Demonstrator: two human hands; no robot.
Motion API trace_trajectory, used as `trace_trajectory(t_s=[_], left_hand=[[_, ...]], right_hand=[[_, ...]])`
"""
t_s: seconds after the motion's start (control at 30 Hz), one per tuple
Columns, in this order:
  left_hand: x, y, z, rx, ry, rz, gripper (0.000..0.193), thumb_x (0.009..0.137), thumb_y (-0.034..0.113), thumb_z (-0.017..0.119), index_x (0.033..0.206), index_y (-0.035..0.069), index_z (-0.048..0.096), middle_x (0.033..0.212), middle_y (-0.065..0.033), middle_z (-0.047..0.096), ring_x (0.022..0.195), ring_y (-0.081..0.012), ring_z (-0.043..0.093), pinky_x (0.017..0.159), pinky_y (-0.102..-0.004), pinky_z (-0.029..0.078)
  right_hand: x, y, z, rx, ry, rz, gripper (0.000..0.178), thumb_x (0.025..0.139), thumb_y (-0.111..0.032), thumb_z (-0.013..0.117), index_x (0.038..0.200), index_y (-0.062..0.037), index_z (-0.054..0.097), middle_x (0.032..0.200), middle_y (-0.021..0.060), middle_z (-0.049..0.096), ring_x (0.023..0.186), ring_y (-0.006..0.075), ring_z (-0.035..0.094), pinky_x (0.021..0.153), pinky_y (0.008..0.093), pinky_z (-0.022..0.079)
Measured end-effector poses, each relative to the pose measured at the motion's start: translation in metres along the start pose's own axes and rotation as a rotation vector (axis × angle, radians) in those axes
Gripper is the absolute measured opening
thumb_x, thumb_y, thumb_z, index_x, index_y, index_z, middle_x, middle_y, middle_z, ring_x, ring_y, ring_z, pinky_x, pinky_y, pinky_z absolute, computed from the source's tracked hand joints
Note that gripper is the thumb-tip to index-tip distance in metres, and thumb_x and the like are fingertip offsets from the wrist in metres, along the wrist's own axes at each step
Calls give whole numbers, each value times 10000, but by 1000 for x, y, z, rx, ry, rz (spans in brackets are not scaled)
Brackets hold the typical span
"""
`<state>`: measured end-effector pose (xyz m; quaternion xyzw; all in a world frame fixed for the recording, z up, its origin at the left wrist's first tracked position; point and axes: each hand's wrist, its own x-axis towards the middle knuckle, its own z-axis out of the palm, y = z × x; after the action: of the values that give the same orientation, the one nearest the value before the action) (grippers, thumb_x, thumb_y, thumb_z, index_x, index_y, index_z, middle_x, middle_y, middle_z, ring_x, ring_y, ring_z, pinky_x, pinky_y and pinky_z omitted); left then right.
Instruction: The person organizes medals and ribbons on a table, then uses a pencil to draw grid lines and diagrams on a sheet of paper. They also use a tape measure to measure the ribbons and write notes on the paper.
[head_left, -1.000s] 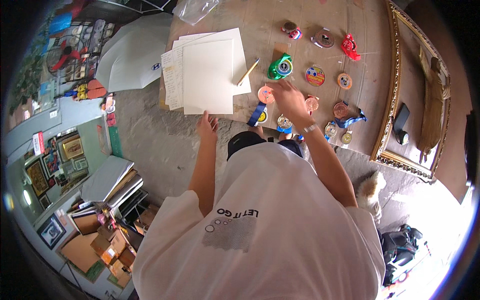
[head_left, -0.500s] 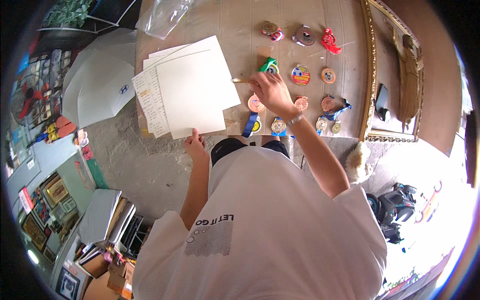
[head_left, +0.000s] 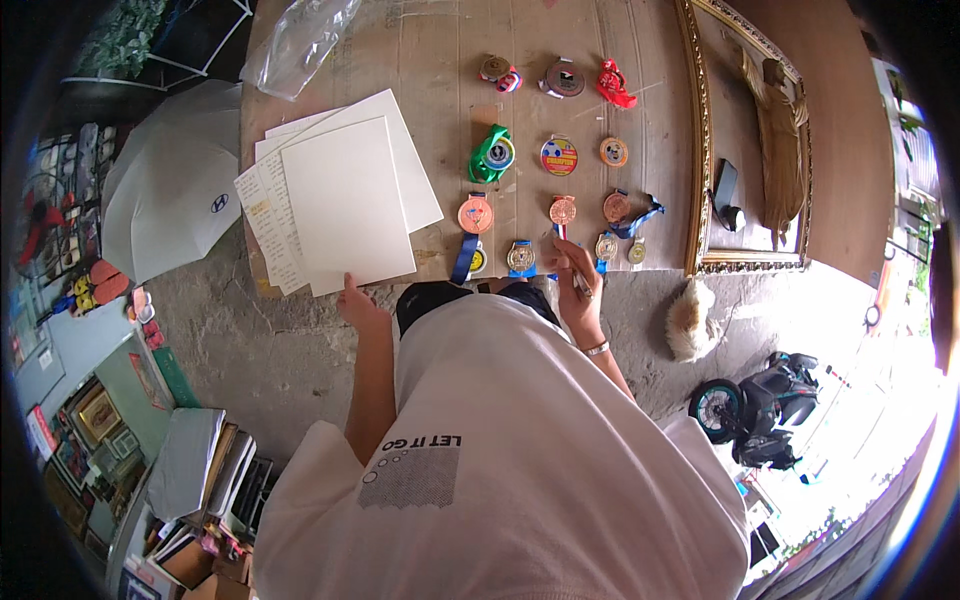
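At the left of the frame, a pale grey umbrella (head_left: 172, 185) stands opened. At the upper left, a clear plastic bag (head_left: 303, 50) lies on a brown cardboard surface (head_left: 430, 55). Below it, handwritten sheets (head_left: 270, 225) lie partly beneath a blank white sheet (head_left: 348, 200). The left hand (head_left: 364, 312) is loosely curled at this sheet's lower edge, one fingertip touching it; whether the sheet is pinched cannot be told. At centre, medals are laid out in rows, among them a green-ribboned medal (head_left: 498, 154), a multicoloured round medal (head_left: 559, 156) and, lower, a copper-coloured medal (head_left: 562, 211). The right hand (head_left: 578, 285), its fingers bent closely around a slim pen (head_left: 583, 287), lies just below this copper-coloured medal, one fingertip close to its ribbon; actual contact cannot be told. Right of centre, a pale furry animal (head_left: 692, 320) is on the floor. At the upper right, a gilt frame (head_left: 750, 267) surrounds a dark object (head_left: 726, 185) and a brown carved figure (head_left: 779, 150). A motorcycle (head_left: 765, 405) stands at the lower right.
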<state>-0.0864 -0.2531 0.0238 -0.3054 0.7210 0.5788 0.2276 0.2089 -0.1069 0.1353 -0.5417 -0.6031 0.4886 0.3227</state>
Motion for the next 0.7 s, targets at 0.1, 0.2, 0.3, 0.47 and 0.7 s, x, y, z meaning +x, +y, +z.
trace_trajectory(t_s=[0.1,0.2,0.3,0.47,0.7], left_hand=[[-24,6,-1,-156,-187,99,147,973,173,675,1015,94,559,825,2,591,658,-91,522,540,-264,414],[-26,-2,-14,-236,-389,179,214,991,148,656,1183,102,574,941,-5,632,762,-114,599,659,-275,519],[-24,-11,-21,-301,-529,182,289,1002,137,647,1278,119,565,1016,-6,646,829,-136,645,748,-292,572],[-29,-22,1,-251,-474,160,243,1001,182,643,1209,66,597,994,-22,631,807,-138,625,723,-289,549],[-16,-23,-42,231,-74,274,411,992,339,626,1214,-6,598,1014,-90,602,899,-212,603,698,-369,489]], right_hand=[[-2,33,-33,-87,65,-54,101,1020,-21,534,1091,-13,606,911,31,644,828,102,605,734,269,505],[8,43,-56,42,173,15,196,1058,-201,557,1108,-24,624,903,39,658,836,122,625,774,271,506],[16,50,-78,87,210,-23,385,1090,-350,485,1230,-11,602,953,61,673,873,137,632,815,280,511],[17,76,-139,97,396,-78,286,1067,-235,554,1251,-18,584,1036,86,687,937,152,648,861,289,505],[77,122,-272,-203,641,-257,236,965,-6,519,1181,-23,614,929,94,729,850,161,695,757,288,529]])
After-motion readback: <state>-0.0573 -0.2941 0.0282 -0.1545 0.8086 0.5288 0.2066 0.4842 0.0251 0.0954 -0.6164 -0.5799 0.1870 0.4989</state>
